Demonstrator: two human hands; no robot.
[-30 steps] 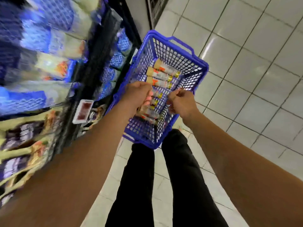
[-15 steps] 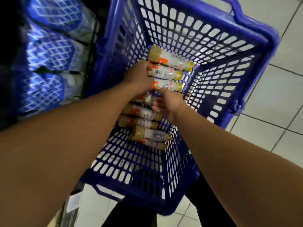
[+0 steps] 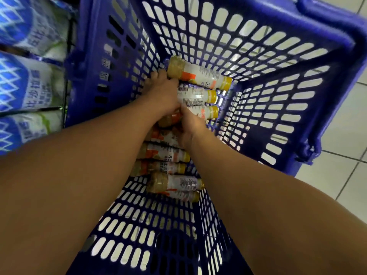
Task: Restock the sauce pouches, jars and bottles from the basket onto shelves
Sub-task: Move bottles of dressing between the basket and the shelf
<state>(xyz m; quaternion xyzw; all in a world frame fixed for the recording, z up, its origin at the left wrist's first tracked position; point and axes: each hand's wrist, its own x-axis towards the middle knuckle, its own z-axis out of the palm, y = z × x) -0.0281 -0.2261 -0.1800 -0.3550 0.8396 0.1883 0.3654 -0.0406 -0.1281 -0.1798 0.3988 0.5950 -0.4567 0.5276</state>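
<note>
A blue slotted basket holds several sauce bottles with yellow caps and white-and-orange labels, lying in a row on its floor. My left hand is down in the basket, fingers wrapped over the base of the second bottle from the far end, right below the farthest bottle. My right hand lies beside it, fingers closed on the third bottle. Nearer bottles lie untouched under my forearms.
Blue-and-white sauce pouches fill the shelf to the left of the basket. White floor tiles show to the right. The basket handle runs along the far right rim.
The camera and both hands dropped from the basket rim deep into the basket. My left hand slid farther onto the second bottle and my right hand closed on the third.
</note>
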